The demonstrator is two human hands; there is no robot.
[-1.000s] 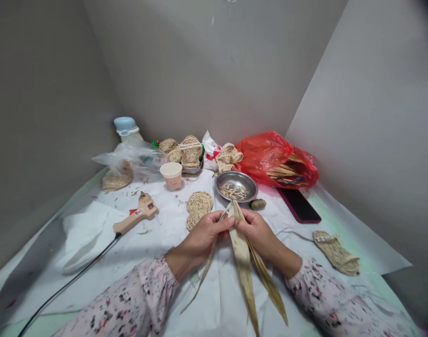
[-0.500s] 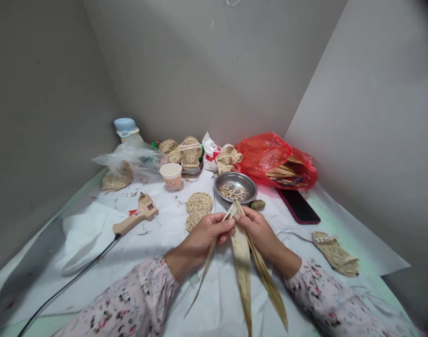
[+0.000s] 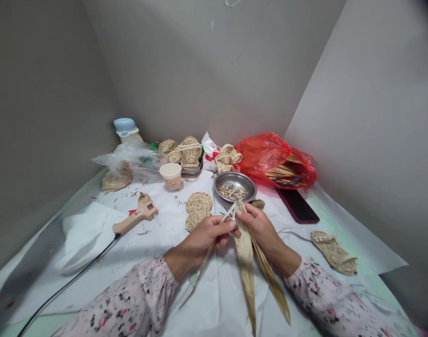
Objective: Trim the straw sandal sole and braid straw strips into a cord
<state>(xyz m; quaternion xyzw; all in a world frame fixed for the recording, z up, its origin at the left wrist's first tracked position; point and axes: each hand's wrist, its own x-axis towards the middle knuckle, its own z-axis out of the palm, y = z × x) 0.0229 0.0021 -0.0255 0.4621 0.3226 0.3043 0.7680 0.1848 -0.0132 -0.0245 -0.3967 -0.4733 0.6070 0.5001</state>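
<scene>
Dried husk leaves (image 3: pixel 245 267) hang down from my right hand (image 3: pixel 261 229), whose fingers pinch them near their pale top ends. My left hand (image 3: pixel 208 236) is closed on a narrow strip (image 3: pixel 202 271) of the same leaf, which trails down to the left. Between my hands the strip and the wider leaves stand apart in a small V. Just beyond my fingertips is a round metal bowl (image 3: pixel 247 178) with bits of husk in it. A coiled, braided sole-shaped piece (image 3: pixel 199 210) lies flat beyond my left hand.
On the left lies a hot glue gun (image 3: pixel 140 215) with a black cord. A paper cup (image 3: pixel 170 177), a lidded bottle (image 3: pixel 126 128) and woven slippers (image 3: pixel 190 152) stand behind. To the right are a red bag (image 3: pixel 263 157) of husks, a phone (image 3: pixel 300 206) and a small woven slipper (image 3: pixel 335 252).
My left hand's strip has drawn slightly away to the left, widening the gap from the leaves. The hanging leaves have swung a little to the right with my right hand.
</scene>
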